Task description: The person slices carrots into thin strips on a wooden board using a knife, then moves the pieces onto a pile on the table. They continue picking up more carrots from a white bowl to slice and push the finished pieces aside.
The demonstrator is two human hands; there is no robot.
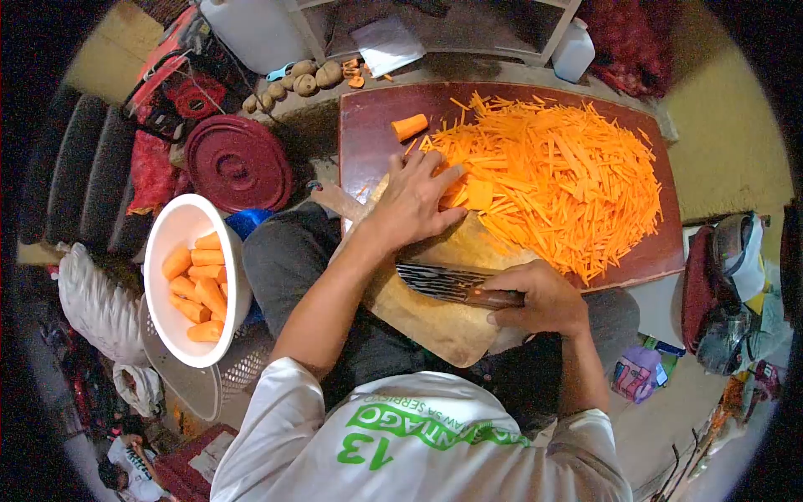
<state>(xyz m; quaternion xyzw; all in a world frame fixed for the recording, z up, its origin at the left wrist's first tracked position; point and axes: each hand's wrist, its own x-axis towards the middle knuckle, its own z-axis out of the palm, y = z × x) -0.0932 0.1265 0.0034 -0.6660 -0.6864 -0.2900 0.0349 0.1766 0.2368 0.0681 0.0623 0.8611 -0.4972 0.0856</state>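
My right hand (544, 303) is wrapped round the handle of a kitchen knife (443, 283), its dark, streaked blade pointing left over the wooden cutting board (443, 326). The board rests across my lap and against a dark red table top (364, 117). My left hand (416, 197) lies at the pile's left edge, fingers apart and touching carrot strips; what is under the palm is hidden. A large heap of carrot strips (577, 176) covers much of the table top. By my left thumb is a flat carrot slice (479, 195). One carrot chunk (410, 127) sits above my left hand.
To the left stands a white bowl (155, 293) holding several peeled carrots (207, 291). Behind it is a dark red lid (238, 163). Potatoes (304, 84) lie beyond the table. Bags (728, 284) are at right. Another person (134, 468) shows at lower left.
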